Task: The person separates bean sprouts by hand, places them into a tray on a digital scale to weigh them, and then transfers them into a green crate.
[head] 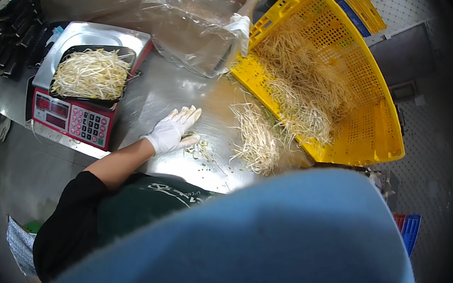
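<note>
My left hand (175, 130), in a white glove, lies palm down on the steel table (173, 88), thumb spread from the fingers, holding nothing. Sprout scraps (204, 151) lie beside its thumb. To its right is a loose pile of bean sprouts (257, 141). A tilted yellow perforated crate (361, 145) holds a sprout heap with brown roots (307, 71). At left, a black tray (63, 53) filled with bean sprouts (90, 74) sits on a red digital scale (88, 126) with a metal plate. My right hand is out of view; blurred blue fabric (265, 239) covers the lower right.
Behind the table's middle stands a cardboard box (98, 7) lined with clear plastic. Stacked black trays (15, 30) are at the far left. More yellow and blue crates (361, 9) stand beyond the large crate, on the patterned floor.
</note>
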Tool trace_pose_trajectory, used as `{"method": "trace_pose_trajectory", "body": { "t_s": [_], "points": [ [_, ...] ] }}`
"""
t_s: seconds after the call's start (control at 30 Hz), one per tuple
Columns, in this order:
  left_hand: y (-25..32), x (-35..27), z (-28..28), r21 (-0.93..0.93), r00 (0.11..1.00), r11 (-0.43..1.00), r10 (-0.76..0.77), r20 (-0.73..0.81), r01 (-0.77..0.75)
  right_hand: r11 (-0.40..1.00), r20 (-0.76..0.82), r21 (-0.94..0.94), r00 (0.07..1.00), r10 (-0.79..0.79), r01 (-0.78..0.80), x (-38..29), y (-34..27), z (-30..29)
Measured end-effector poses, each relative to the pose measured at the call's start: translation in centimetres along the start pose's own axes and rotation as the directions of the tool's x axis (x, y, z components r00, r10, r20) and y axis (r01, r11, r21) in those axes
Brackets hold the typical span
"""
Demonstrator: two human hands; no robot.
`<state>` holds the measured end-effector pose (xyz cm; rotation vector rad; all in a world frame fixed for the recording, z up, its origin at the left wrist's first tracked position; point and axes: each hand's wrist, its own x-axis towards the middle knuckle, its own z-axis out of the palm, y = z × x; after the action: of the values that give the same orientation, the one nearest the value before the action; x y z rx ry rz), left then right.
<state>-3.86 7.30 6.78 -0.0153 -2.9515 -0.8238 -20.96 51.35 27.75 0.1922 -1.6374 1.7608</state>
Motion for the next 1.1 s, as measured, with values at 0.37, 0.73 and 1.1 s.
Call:
{"method": "trace_pose_trajectory", "body": {
  "t_s": [0.37,0.73,1.1],
  "points": [
    [12.9,0.1,11.0,-0.196,0.75,0.793,0.609,0.258,-0.577,0.202,0.305,-0.944,0.925,0.227,0.262,9.8,1.0,-6.7],
    [9.2,1.1,3.9,-0.712,0.899,0.701,0.337,0.28,-0.04,0.379,0.461,-0.887,0.536,0.707,0.264,-14.9,15.4,12.3],
    [4.1,-3.7,-1.9,-0.913,0.813,0.138,-0.52,0.263,0.383,0.852,0.697,-0.409,0.491,0.522,-0.326,-11.2,13.2,13.9]
  ]
}}
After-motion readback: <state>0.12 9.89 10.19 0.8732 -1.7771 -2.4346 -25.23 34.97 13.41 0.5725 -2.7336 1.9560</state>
